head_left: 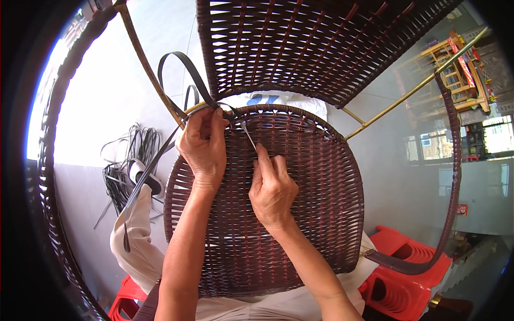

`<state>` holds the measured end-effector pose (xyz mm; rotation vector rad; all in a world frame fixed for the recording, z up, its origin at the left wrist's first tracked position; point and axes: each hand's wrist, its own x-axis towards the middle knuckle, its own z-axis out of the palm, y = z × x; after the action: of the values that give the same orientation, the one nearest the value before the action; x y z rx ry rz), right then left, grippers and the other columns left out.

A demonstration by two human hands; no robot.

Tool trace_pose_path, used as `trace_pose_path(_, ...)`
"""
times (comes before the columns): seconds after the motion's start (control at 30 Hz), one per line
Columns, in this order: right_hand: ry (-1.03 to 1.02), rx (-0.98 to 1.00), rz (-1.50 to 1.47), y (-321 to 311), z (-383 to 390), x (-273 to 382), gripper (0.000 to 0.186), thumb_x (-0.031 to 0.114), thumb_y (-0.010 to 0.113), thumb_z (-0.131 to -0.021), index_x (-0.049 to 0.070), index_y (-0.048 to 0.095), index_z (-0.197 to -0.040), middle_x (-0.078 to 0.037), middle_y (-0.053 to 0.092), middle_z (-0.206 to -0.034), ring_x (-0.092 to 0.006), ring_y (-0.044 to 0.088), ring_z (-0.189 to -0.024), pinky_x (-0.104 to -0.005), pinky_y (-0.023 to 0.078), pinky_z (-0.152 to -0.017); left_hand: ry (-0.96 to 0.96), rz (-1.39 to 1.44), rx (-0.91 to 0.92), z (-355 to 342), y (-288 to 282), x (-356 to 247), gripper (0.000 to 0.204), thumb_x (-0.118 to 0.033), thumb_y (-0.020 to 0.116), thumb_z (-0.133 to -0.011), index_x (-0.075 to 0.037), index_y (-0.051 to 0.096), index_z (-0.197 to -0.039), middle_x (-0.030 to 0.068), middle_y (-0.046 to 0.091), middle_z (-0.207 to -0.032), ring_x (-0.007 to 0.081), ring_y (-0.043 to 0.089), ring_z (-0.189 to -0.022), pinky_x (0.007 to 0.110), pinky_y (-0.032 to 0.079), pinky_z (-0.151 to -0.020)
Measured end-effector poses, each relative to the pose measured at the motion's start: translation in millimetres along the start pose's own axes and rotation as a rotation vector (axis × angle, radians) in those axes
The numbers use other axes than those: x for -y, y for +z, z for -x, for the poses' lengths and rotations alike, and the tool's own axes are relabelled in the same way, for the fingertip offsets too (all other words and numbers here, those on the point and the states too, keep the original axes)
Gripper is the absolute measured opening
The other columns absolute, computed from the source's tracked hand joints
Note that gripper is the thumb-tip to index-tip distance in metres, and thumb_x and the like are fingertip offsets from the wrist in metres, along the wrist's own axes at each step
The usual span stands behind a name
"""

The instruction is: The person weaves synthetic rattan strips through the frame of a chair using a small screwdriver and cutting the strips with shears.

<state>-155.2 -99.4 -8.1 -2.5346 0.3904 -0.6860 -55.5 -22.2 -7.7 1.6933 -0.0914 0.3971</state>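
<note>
A dark brown woven chair has its seat below my hands and its backrest beyond. At the seat's far left rim, my left hand is closed, pinching a flat dark weaving strip. The strip loops up above the fingers, and loose lengths trail down to the left. My right hand is closed around a thin metal tool with a flattened tip, its index finger laid along the shaft. That tip is at the weave near the rim, just right of my left fingers. My right hand hides the tool's handle.
Wrapped armrests curve around both sides, joined to brass-coloured tubes. A tangle of dark strips lies on the floor at left, near a shoe. Red plastic stools stand low right; wooden furniture is far right.
</note>
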Motion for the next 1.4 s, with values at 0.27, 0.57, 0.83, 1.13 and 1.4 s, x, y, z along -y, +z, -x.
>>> trace_pose_path(0.27, -0.003, -0.035, -0.012, 2.2, 0.1, -2.3, 0.026, 0.005, 0.059, -0.078, 0.002, 0.058, -0.104, -0.006, 0.050, -0.070, -0.0178, 0.055, -0.048, -0.0262, 0.045, -0.039, 0.012, 0.008, -0.018, -0.4, 1.8, -4.6, 0.009, -0.005, 0.059, -0.082, 0.004, 0.059, -0.083, 0.0066, 0.063, -0.068, 0.0086, 0.060, -0.061, 0.019, 0.047, -0.057)
trace_pose_path(0.57, -0.015, -0.072, -0.073, 4.3, 2.2, -6.4, 0.024, 0.002, 0.060, -0.076, 0.002, 0.059, -0.100, -0.006, 0.052, -0.070, -0.0191, 0.056, -0.050, -0.0275, 0.045, -0.040, 0.020, 0.016, -0.015, 0.0, 2.7, -4.7, 0.007, -0.004, 0.060, -0.081, 0.003, 0.058, -0.081, 0.0062, 0.063, -0.066, 0.0092, 0.061, -0.062, 0.020, 0.048, -0.057)
trace_pose_path(0.83, -0.021, -0.099, -0.115, 4.6, 3.0, -7.3, 0.024, 0.000, 0.060, -0.075, 0.001, 0.060, -0.099, -0.007, 0.052, -0.068, -0.0183, 0.055, -0.048, -0.0281, 0.044, -0.040, 0.021, 0.017, 0.020, 0.1, 3.1, 2.6, 0.011, -0.006, 0.062, -0.079, 0.001, 0.060, -0.087, 0.0069, 0.064, -0.072, 0.0115, 0.062, -0.064, 0.023, 0.049, -0.059)
trace_pose_path(1.13, -0.033, -0.106, -0.099, 4.4, 2.0, -7.6, 0.024, 0.000, 0.060, -0.075, 0.000, 0.060, -0.100, -0.006, 0.052, -0.068, -0.0176, 0.055, -0.048, -0.0260, 0.045, -0.040, 0.039, -0.234, 0.181, -7.1, 1.9, -6.9, 0.017, -0.010, 0.060, -0.079, 0.003, 0.061, -0.090, 0.0123, 0.063, -0.070, 0.0184, 0.060, -0.058, 0.027, 0.046, -0.056)
trace_pose_path(1.4, -0.056, -0.117, -0.097, 7.5, 4.4, -11.2, 0.026, -0.002, 0.060, -0.074, 0.000, 0.060, -0.100, -0.006, 0.052, -0.068, -0.0171, 0.056, -0.050, -0.0257, 0.046, -0.040, -0.012, -0.187, 0.178, -10.6, 5.5, -1.5, 0.015, -0.009, 0.059, -0.080, 0.003, 0.061, -0.088, 0.0122, 0.064, -0.073, 0.0178, 0.062, -0.061, 0.027, 0.047, -0.060)
